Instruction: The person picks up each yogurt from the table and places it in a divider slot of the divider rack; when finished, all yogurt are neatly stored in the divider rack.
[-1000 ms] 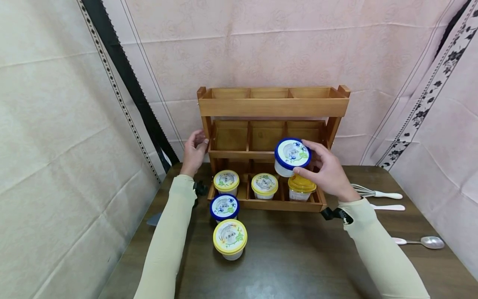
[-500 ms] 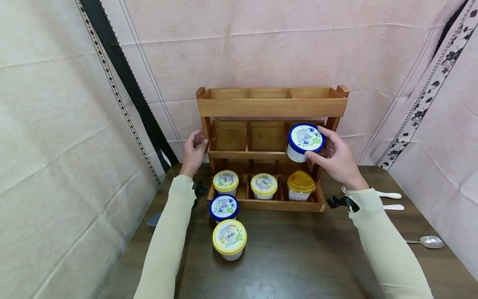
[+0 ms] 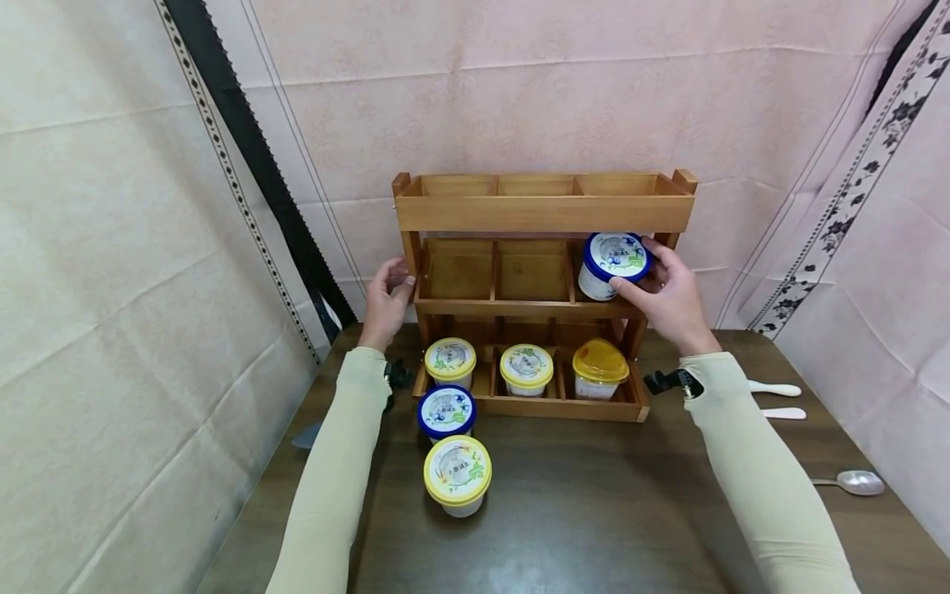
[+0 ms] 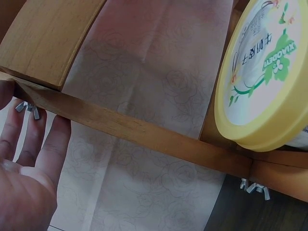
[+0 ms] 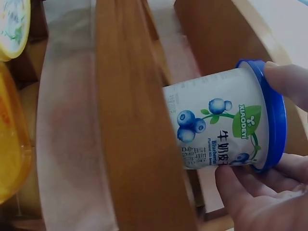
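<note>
Right hand pinches blue-lidded tub at right end of rack's middle shelf, left hand grips rack's left edge; tub may topple if let go before its base seats.

Head view: forward, down at rack. Wrist views near: left, dim, seemingly rack's side; right, head share blueberry tub.

Head view bright, faint sheen on table; wrist views dimmer, right seemingly blurred.
</note>
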`<state>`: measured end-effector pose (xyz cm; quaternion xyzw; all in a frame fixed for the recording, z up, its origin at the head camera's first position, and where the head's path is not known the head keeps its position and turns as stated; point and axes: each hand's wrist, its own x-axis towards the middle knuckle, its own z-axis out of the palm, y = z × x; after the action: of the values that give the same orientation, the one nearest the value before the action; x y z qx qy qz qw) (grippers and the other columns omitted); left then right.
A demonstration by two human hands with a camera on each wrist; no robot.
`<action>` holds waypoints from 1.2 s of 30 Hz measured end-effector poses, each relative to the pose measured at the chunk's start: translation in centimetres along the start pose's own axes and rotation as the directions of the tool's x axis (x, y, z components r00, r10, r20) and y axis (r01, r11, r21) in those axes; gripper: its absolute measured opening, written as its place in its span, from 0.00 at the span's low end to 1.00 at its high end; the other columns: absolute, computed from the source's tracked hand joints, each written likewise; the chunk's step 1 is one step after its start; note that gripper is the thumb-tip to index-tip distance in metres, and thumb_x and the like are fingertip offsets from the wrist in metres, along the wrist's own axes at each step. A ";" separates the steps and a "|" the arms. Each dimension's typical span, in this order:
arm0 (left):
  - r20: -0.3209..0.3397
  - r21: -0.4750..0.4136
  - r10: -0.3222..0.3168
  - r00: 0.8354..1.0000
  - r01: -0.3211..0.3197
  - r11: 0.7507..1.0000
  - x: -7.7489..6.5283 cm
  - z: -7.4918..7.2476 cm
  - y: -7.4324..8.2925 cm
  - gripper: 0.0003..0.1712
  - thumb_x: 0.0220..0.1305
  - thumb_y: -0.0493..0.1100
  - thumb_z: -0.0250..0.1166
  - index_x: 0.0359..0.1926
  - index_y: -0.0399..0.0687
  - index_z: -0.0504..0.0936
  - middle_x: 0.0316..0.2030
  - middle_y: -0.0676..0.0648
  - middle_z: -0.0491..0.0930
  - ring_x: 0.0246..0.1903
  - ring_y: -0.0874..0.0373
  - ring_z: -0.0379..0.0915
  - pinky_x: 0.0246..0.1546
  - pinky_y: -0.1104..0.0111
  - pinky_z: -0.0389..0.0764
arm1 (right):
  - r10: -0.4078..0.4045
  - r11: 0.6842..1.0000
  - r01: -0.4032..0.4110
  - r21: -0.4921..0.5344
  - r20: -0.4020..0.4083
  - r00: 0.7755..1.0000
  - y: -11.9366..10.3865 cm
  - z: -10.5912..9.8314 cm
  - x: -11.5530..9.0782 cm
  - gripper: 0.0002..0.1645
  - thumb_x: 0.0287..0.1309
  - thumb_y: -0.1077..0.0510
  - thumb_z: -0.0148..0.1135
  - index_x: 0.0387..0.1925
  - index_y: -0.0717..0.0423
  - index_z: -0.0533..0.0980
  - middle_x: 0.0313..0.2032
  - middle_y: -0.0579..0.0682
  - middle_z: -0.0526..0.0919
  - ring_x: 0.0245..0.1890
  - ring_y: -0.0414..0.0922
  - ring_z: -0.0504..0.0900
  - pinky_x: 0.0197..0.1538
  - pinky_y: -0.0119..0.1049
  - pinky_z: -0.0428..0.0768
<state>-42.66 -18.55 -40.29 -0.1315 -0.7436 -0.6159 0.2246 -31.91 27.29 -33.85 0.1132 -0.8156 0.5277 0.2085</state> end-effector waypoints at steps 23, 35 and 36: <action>0.011 0.000 0.012 1.000 -0.012 1.000 0.0 0.0 0.0 0.22 0.79 0.40 0.62 0.70 0.53 0.76 0.60 0.42 0.78 0.63 0.47 0.75 0.72 0.51 0.73 | -0.023 0.986 0.022 -0.165 -0.006 1.000 1.6 1.1 -0.6 0.58 0.59 0.44 0.79 0.82 0.56 0.58 0.78 0.60 0.62 0.77 0.59 0.66 0.74 0.57 0.70; 0.017 -0.022 0.003 1.000 -0.003 1.000 0.1 0.0 0.0 0.22 0.79 0.40 0.62 0.69 0.53 0.76 0.60 0.42 0.78 0.63 0.47 0.75 0.72 0.50 0.74 | -0.057 0.991 0.057 -0.120 0.004 0.998 1.2 0.8 -1.6 0.56 0.60 0.50 0.79 0.82 0.55 0.59 0.80 0.56 0.59 0.79 0.58 0.64 0.75 0.55 0.69; 0.016 -0.019 0.002 1.000 -0.001 1.000 0.1 0.0 0.0 0.22 0.79 0.40 0.62 0.69 0.53 0.76 0.60 0.42 0.78 0.63 0.47 0.75 0.72 0.50 0.74 | -0.057 0.991 0.057 -0.120 0.002 0.998 1.2 0.7 -1.8 0.56 0.60 0.50 0.79 0.82 0.55 0.59 0.81 0.56 0.59 0.79 0.58 0.64 0.75 0.55 0.70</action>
<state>-42.70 -18.55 -40.22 -0.1392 -0.7392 -0.6219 0.2178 -30.98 27.06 -35.86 0.1236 -0.8421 0.4716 0.2305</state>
